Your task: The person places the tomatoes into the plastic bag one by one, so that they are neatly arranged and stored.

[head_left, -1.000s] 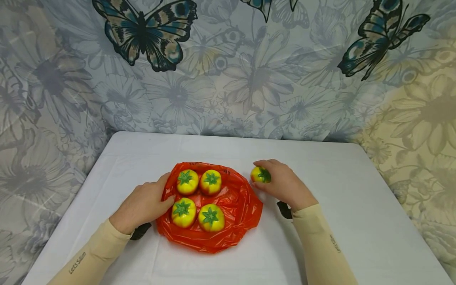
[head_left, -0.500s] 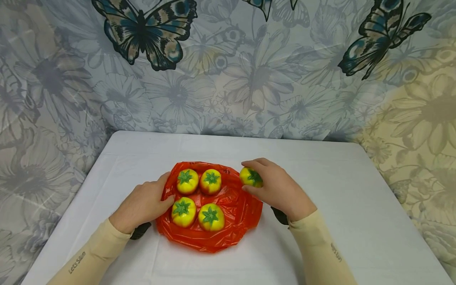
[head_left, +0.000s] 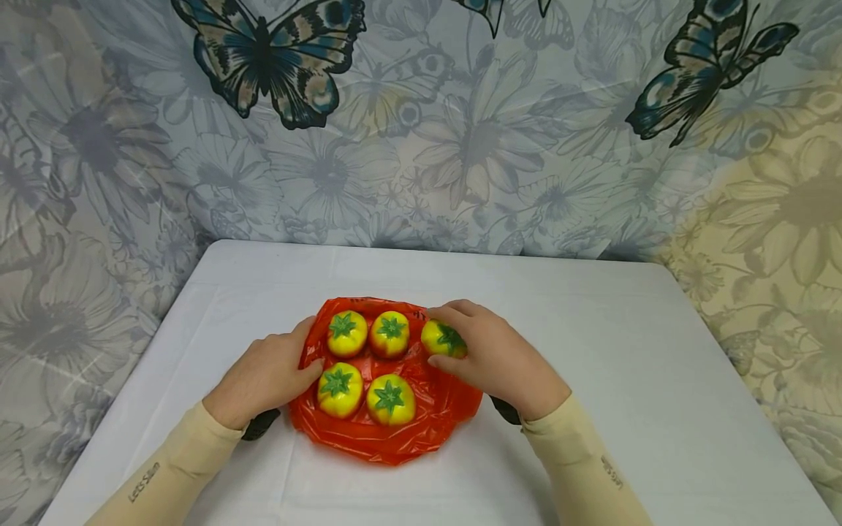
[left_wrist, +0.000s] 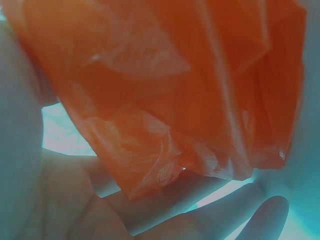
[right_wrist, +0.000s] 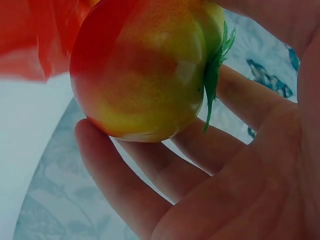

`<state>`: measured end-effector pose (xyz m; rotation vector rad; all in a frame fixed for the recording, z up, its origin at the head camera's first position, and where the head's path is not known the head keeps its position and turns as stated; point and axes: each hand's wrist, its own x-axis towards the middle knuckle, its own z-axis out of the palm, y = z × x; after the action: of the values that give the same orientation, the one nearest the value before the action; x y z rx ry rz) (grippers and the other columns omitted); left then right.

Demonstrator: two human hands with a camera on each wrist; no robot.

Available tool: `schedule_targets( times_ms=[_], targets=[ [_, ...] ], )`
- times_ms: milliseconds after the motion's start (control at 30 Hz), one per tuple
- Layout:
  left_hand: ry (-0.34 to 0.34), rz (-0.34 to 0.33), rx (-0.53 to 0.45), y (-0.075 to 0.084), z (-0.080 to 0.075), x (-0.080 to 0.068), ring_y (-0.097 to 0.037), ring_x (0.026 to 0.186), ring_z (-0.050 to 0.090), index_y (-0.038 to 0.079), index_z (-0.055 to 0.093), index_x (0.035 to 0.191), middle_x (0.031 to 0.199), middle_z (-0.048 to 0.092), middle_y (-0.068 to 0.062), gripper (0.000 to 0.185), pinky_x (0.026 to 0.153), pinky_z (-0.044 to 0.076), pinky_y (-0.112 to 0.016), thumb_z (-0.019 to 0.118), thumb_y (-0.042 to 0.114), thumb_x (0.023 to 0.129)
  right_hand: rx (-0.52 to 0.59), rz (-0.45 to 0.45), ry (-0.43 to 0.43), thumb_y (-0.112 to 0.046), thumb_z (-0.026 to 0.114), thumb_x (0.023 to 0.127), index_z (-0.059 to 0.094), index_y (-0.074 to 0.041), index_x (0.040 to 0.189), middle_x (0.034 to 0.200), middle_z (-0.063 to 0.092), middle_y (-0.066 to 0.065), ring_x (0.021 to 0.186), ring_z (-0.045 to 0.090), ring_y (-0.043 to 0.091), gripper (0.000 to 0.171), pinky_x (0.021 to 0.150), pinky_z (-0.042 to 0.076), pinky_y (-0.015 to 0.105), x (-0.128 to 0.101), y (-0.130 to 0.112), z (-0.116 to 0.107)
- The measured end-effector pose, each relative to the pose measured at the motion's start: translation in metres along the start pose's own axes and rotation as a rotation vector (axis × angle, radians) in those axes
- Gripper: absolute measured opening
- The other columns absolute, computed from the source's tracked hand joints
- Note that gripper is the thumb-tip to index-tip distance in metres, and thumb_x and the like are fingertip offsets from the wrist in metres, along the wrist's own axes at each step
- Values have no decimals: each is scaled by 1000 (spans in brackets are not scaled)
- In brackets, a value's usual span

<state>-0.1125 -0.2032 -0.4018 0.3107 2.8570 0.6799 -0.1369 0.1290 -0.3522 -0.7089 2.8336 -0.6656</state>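
A red plastic bag [head_left: 441,402] lies spread out on the table, with several yellow-red tomatoes [head_left: 392,400] with green star-shaped tops sitting on it. My left hand [head_left: 266,376] grips the bag's left edge, the thumb over the rim. In the left wrist view the bag's film [left_wrist: 165,95] hangs between the thumb side and the fingers. Over the bag's right part, my right hand [head_left: 500,358] holds another tomato [right_wrist: 145,75] between thumb and fingers. Its green top faces the palm, and its red underside points left toward the bag.
A white cloth covers the table [head_left: 658,351], whose far edge meets a curtain [head_left: 408,175] printed with flowers and butterflies. Both forearms wear beige sleeves [head_left: 588,467].
My right hand has carried its tomato leftward, from beside the bag to above its right part. The left hand, the bag and the other tomatoes stay in place.
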Motion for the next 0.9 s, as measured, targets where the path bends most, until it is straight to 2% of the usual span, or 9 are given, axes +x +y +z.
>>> schedule_targets(
  times_ms=[300,567,900],
  targets=[
    [-3,-8,-3,-1,0,-1,-17,73,71,0,41,162,113,80,-17,74,73,64,-42,70,28,99,-8,-38,-41,-35,87,92,64,-24,150,146,64,1,131,65,23,63,109,58,46,3,-10,15],
    [-12,-16,-4,-1,0,1,-16,71,70,0,40,162,112,80,-17,76,71,63,-40,70,28,99,-15,-64,-67,-38,87,91,66,-28,148,141,66,-5,124,67,15,62,106,60,42,4,-13,24],
    [-5,-5,-13,-2,1,1,-17,71,70,1,41,162,113,80,-17,74,70,63,-40,70,27,99,-43,-58,-86,-40,88,91,68,-26,146,139,67,-4,119,68,14,60,105,60,42,8,-9,32]
  ],
)
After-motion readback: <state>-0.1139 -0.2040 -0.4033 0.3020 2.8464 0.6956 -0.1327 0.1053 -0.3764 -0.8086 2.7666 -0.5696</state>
